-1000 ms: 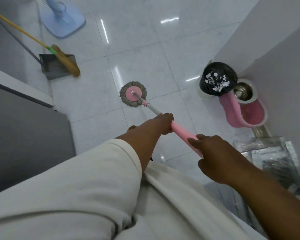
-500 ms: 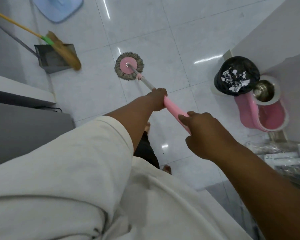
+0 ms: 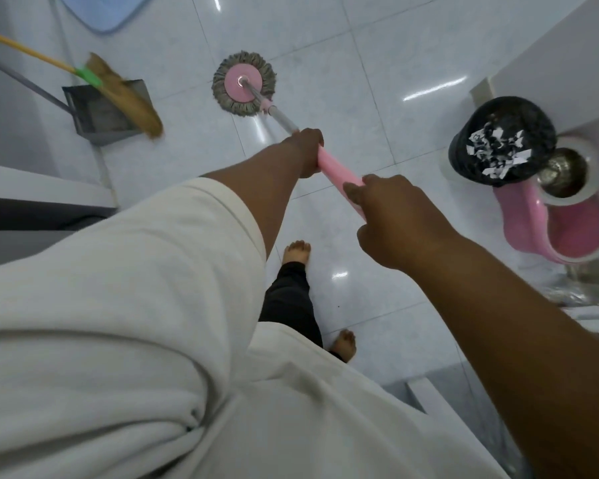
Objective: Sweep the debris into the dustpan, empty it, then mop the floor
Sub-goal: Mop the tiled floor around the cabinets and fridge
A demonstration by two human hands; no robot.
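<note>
Fingers of left hand (image 3: 305, 152) and right hand (image 3: 398, 219) wrap smooth pink cylindrical mop handle (image 3: 336, 171).

Glossy tiled floor (image 3: 343, 63); stringy cloth mop head (image 3: 244, 85); metal shaft, smooth pink plastic grip (image 3: 336, 171); matt metal dustpan (image 3: 104, 112)

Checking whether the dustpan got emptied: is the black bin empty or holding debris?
Holding debris: white and grey paper scraps lie piled inside the black bin, close to its rim.
</note>
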